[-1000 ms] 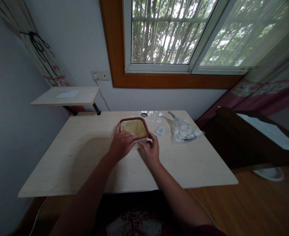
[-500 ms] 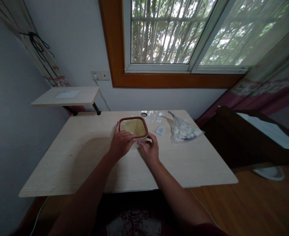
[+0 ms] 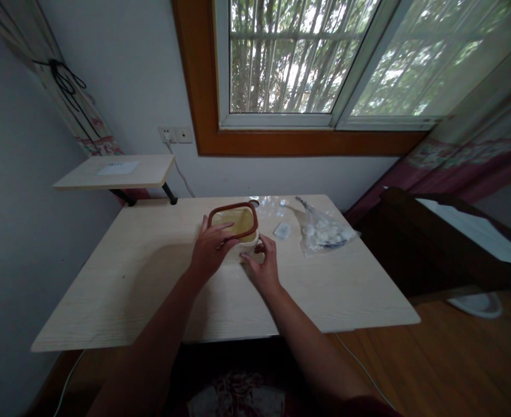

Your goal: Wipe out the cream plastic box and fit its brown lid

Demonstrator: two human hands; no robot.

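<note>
A squarish clear container stands near the middle of the pale table. Its brown-rimmed lid sits tilted, with the near right corner raised off the container's top. My left hand grips the lid at its left and front edge, fingers spread over it. At the container's right front side is my right hand, thumb and fingers curved against the wall. A small whitish packet lies to the right, and beyond it a clear plastic bag with pale contents.
A raised shelf with a paper on it stands at the table's back left. A round hole is behind the container. Dark furniture with white sheets is to the right of the table.
The lid's near right part has risen from the container, showing a gap. My left hand has shifted slightly left with it, and my right hand has moved slightly lower on the container.
</note>
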